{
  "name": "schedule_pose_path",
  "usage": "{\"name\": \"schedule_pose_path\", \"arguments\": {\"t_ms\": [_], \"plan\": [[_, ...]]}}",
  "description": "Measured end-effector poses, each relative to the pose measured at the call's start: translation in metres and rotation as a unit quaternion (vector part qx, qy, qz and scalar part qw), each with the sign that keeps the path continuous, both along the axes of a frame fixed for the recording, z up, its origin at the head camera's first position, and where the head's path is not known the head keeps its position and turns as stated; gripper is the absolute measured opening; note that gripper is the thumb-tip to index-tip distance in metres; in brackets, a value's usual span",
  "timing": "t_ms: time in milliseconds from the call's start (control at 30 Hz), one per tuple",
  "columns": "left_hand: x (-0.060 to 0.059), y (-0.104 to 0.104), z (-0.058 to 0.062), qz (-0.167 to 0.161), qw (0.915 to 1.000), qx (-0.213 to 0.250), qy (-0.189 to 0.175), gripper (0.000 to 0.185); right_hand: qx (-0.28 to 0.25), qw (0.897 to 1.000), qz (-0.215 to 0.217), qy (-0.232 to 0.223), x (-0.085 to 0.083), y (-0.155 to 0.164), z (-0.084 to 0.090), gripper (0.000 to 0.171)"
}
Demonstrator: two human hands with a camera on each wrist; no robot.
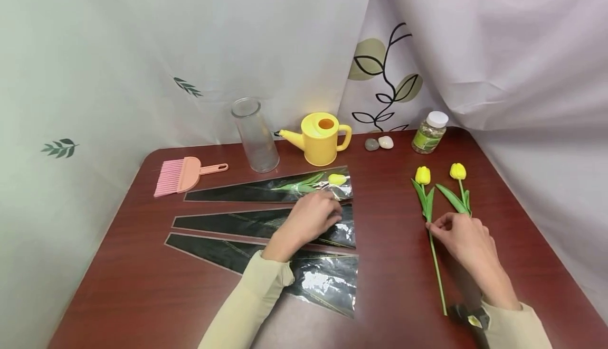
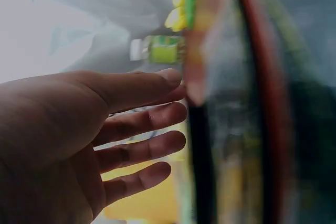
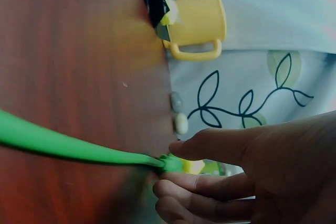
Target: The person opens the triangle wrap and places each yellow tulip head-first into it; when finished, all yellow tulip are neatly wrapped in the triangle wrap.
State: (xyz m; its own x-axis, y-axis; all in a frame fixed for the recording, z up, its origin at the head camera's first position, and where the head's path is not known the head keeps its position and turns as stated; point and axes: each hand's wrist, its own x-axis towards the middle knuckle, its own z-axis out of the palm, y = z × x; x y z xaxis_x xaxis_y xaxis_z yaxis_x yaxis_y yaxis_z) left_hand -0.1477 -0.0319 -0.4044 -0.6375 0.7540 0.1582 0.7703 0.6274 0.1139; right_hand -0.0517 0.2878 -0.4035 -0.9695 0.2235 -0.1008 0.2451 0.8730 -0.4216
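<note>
My right hand [image 1: 467, 238] pinches the stem of an artificial yellow tulip [image 1: 423, 176] between thumb and forefinger; its bare stem end points toward the near edge. A second yellow tulip [image 1: 458, 171] lies just right of it, partly hidden by the hand. In the right wrist view, a green stem [image 3: 79, 145] runs up to the fingertips. My left hand [image 1: 311, 219] hovers over or touches the middle clear-and-black flower sleeve [image 1: 228, 222]; which one, I cannot tell. Its fingers look extended in the left wrist view. The far sleeve [image 1: 228, 195] has a yellow tulip inside, and a near sleeve [image 1: 318, 280] lies below.
Along the back stand a glass vase [image 1: 258, 138], a yellow watering can [image 1: 320, 140] and a white-capped jar [image 1: 429, 133]. Two pebbles [image 1: 386, 142] sit between can and jar. A pink brush with dustpan [image 1: 187, 175] lies at the left. Curtains hang behind the table.
</note>
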Motion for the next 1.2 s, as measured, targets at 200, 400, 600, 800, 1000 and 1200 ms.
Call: {"name": "schedule_pose_path", "arguments": {"t_ms": [200, 400, 600, 800, 1000, 1200], "plan": [[0.007, -0.003, -0.019, 0.001, 0.9999, 0.001, -0.011, 0.01, -0.026, 1.0, -0.005, -0.001, 0.003, -0.004, -0.007, 0.023], [0.007, -0.005, -0.022, 0.001, 0.9997, 0.019, -0.012, 0.004, -0.047, 0.999, -0.013, -0.007, 0.001, -0.005, -0.009, 0.024], [0.006, -0.004, -0.019, -0.006, 0.9996, 0.026, 0.011, 0.004, -0.1, 0.995, -0.023, -0.004, -0.001, -0.004, -0.008, 0.029], [0.006, -0.003, -0.015, 0.003, 0.9998, 0.011, 0.016, 0.005, -0.172, 0.984, -0.038, -0.007, -0.002, 0.0, -0.007, 0.037], [0.006, 0.0, -0.014, 0.003, 0.9998, 0.016, 0.009, 0.005, -0.315, 0.948, -0.053, -0.003, -0.004, 0.004, -0.008, 0.038], [0.006, 0.0, -0.015, 0.002, 0.9997, 0.023, 0.008, 0.004, -0.478, 0.875, -0.074, 0.0, -0.005, 0.004, -0.008, 0.015]]}}
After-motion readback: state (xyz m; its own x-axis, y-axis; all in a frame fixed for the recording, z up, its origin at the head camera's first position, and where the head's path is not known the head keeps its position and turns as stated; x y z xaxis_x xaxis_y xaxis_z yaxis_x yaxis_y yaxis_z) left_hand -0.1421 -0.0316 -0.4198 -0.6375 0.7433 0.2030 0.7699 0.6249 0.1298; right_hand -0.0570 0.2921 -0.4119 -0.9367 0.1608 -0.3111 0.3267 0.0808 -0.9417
